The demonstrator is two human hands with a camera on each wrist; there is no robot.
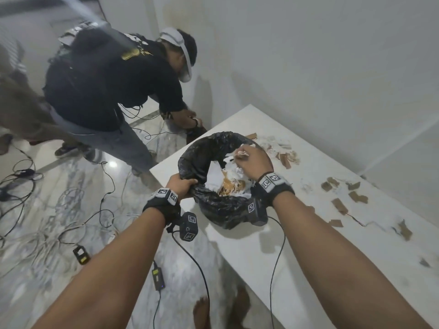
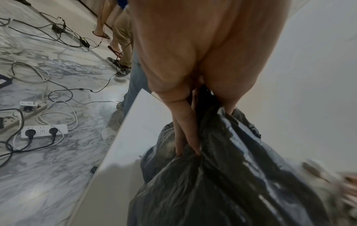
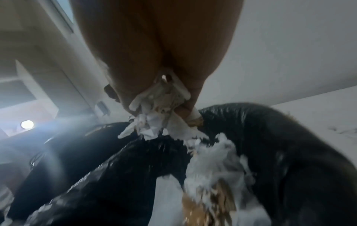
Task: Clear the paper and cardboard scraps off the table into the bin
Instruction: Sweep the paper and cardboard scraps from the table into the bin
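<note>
A glossy black plastic bin bag (image 1: 215, 205), crumpled and rolled down at its mouth, sits near the corner of a smooth white table (image 1: 297, 269), already heaped inside with torn white paper and ragged brown cardboard. The left hand (image 1: 181, 185) grips the near rim of the bag, fingers (image 2: 190, 136) curled into the creased, shiny film and bunching it. The right hand (image 1: 253, 160) hangs over the open mouth, fingers closed on a wad of scraps (image 3: 164, 105), soft shredded white paper mixed with tan slivers, some trailing loose below the fist toward the pile in the bag. More scraps (image 1: 342, 193) lie scattered flat across the tabletop beyond and to the right of the bag: small, rough-edged brown cardboard rectangles and pale paper flecks. On the veined marble floor (image 1: 54, 210), tangled cables spread out, and another person (image 1: 111, 81) in a dark shirt bends down by the wall.
</note>
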